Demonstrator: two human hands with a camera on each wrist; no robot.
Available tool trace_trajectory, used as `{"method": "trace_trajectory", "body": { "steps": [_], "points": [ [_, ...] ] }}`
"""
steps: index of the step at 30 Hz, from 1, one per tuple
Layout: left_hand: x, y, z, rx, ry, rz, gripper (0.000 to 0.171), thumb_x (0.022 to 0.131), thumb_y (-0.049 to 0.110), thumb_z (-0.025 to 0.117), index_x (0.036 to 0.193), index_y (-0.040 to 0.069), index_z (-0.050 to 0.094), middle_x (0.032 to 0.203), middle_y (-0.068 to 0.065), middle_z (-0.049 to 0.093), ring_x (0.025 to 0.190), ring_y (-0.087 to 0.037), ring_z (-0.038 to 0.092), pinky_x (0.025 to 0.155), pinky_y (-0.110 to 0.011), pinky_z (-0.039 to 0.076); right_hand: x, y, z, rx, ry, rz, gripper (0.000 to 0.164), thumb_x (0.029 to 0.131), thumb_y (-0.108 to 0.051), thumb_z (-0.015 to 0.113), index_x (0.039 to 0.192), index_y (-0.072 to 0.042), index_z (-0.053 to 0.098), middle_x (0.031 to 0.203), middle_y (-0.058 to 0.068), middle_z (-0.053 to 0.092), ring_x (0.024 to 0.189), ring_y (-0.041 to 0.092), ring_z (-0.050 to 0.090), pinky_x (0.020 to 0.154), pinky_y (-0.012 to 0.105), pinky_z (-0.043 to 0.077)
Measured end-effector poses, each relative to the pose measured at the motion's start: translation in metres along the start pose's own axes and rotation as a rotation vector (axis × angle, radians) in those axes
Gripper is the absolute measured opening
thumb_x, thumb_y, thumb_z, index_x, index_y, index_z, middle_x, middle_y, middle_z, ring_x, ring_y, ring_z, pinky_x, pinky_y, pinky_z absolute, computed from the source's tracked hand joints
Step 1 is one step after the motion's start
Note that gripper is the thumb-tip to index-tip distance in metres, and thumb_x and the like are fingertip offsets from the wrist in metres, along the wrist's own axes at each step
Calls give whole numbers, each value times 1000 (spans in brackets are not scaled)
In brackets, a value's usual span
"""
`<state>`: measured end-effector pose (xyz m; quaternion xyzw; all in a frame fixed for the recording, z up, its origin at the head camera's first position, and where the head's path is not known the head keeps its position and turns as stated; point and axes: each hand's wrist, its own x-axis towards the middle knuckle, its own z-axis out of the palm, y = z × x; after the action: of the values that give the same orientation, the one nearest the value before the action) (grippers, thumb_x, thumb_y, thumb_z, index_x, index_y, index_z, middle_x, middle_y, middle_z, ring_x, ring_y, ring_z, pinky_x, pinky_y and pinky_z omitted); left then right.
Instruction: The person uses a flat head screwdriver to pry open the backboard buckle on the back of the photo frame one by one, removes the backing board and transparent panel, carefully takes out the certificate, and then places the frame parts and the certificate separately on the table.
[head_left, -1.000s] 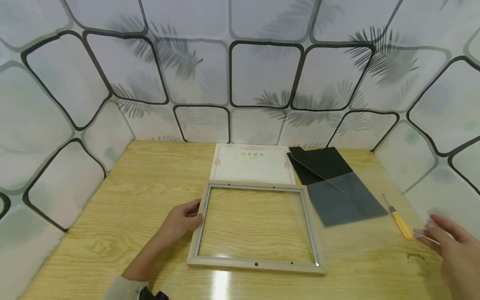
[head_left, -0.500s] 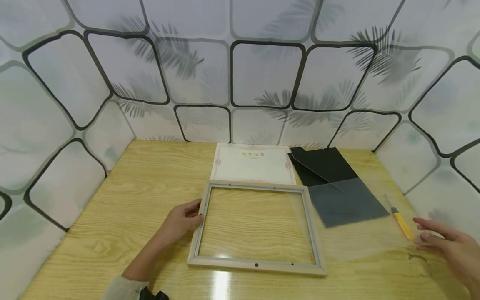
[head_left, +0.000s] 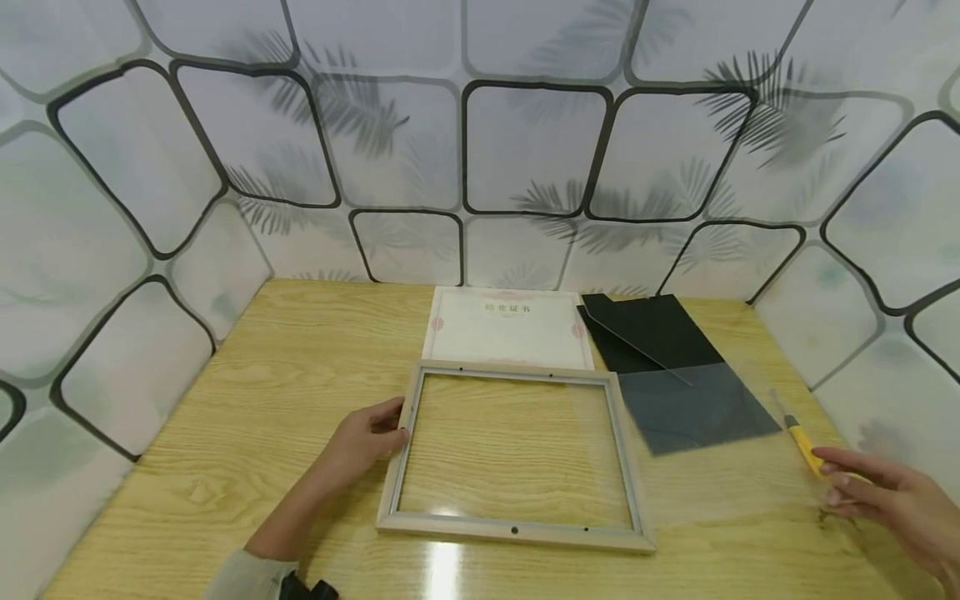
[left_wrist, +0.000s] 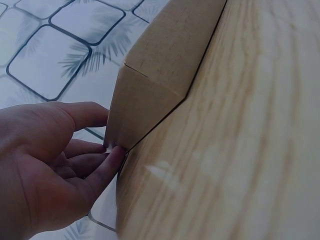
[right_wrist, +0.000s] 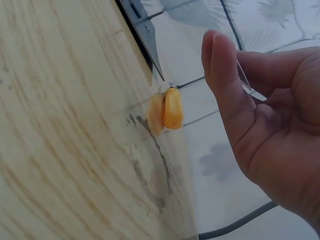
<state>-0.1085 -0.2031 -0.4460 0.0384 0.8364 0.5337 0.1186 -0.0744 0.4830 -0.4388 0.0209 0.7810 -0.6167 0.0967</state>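
A pale wooden picture frame [head_left: 517, 531] lies on the table, its middle see-through to the wood grain. My left hand [head_left: 367, 437] pinches the frame's left side between thumb and fingers; the left wrist view shows the thumb at its edge. Off to the right, my right hand [head_left: 881, 500] pinches the edge of a clear plastic sheet [head_left: 727, 483]. Only faint edges of this sheet show. It stretches left toward the frame's right side and covers the near part of a black backing board [head_left: 652, 329]. In the right wrist view the sheet's edge [right_wrist: 243, 75] shows between thumb and fingers.
Behind the frame lies a white certificate [head_left: 510, 333] with red corner marks. A yellow-handled tool with a thin shaft [head_left: 804, 446] lies by my right fingertips. A thin stand leg [head_left: 637, 346] crosses the backing board. Patterned walls [head_left: 532, 150] enclose the table [head_left: 300, 333].
My right hand has moved left, and the clear sheet has shifted with it, its far edge now lower over the black board. My left hand and the frame have stayed put.
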Motion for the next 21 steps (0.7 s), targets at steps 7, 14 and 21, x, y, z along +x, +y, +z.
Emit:
{"method": "trace_trajectory", "body": {
  "steps": [7,14,21],
  "points": [
    [1,-1,0,15,3,-2,64,99,27,66,153,4,42,135,-15,61,123,-29,57,92,-37,53,-4,2,1,51,-31,-26,48,103,3,51,119,-37,71,102,-13,66,81,17,72,71,31,61],
    [1,0,0,15,3,-2,64,98,26,66,153,3,42,135,-15,62,123,-29,57,93,-37,52,-9,-1,6,181,17,-46,49,101,6,51,119,-35,72,104,-15,70,85,15,75,73,30,61],
    [1,0,-1,19,-3,7,64,99,25,65,153,2,41,134,-15,61,123,-30,57,91,-35,52,-9,0,10,292,6,-192,50,101,12,47,127,-23,71,113,-13,71,91,12,75,75,27,60]
  ]
}}
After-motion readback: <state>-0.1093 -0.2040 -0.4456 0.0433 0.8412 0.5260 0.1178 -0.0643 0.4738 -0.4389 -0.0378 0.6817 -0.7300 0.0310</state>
